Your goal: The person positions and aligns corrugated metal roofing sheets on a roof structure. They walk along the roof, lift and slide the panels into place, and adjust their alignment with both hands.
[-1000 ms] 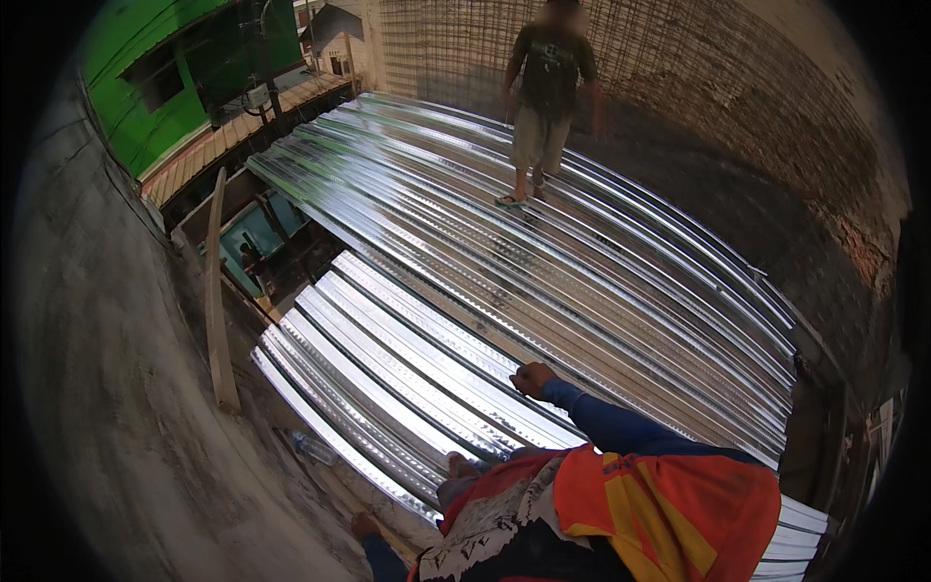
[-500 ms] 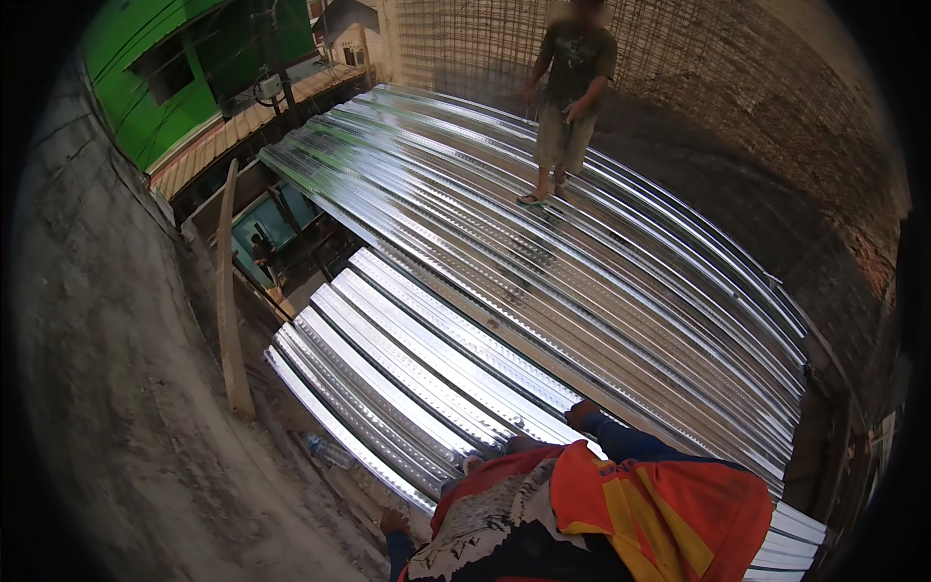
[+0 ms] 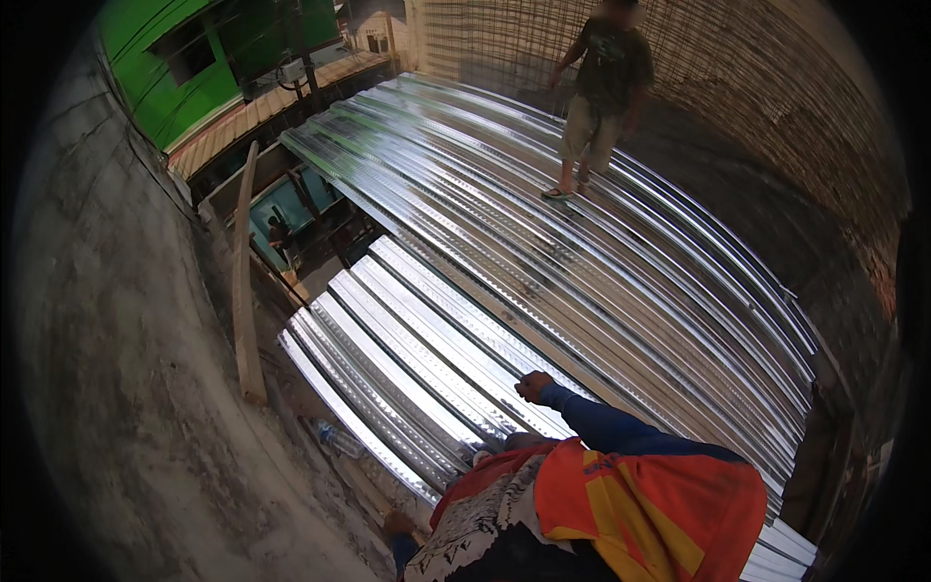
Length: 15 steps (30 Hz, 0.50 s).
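My right hand [image 3: 532, 386] reaches out from a blue sleeve over a short corrugated metal decking sheet [image 3: 441, 320]. Its fingers are curled closed near a rib by the sheet's far-side edge; whether anything is inside them is hidden. Low in the picture, my left hand [image 3: 398, 525] is beside the wooden strip along the sheet's near-left end, its fingers too small and dark to read. The short shiny sheets lie next to a wide spread of longer ribbed metal decking [image 3: 582, 281].
Another person [image 3: 601, 97] stands on the long decking. Someone else [image 3: 279, 236] is below, in the opening at left. A wooden post [image 3: 246, 291] leans by the rough grey wall [image 3: 116, 320]; a plastic bottle [image 3: 339, 439] lies near it. Wire mesh [image 3: 718, 87] lines the far wall.
My right hand has moved left and farther out over the short sheet, its arm stretched more. The whole view has shifted slightly. The standing person's arms have lowered.
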{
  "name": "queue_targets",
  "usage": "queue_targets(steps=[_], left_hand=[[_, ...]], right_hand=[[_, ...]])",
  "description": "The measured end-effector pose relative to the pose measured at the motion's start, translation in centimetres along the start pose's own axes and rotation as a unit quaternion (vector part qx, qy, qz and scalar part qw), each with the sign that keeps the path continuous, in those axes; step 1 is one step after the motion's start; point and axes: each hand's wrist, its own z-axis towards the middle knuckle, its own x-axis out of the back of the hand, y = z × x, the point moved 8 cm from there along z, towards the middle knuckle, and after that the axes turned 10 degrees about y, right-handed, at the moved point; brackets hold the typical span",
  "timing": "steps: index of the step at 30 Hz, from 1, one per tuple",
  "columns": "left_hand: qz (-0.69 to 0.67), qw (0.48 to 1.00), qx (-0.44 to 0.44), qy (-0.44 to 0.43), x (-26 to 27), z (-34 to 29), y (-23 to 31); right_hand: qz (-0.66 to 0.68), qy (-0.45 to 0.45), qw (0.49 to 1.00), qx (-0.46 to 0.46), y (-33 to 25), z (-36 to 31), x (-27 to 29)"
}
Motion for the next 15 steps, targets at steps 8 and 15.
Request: queue_targets(steps=[8,15], left_hand=[[-0.659,0.747,-0.024,0.090,0.5,-0.9,-0.2],[-0.365,0.864,0.260,0.229,7.9,-6.7,0.6]], right_hand=[[-0.048,-0.050,0.997,0.028,3.2,0.1,-4.1],[-0.090,-0.096,0.986,0.100,9.7,-1.6,-8.7]])
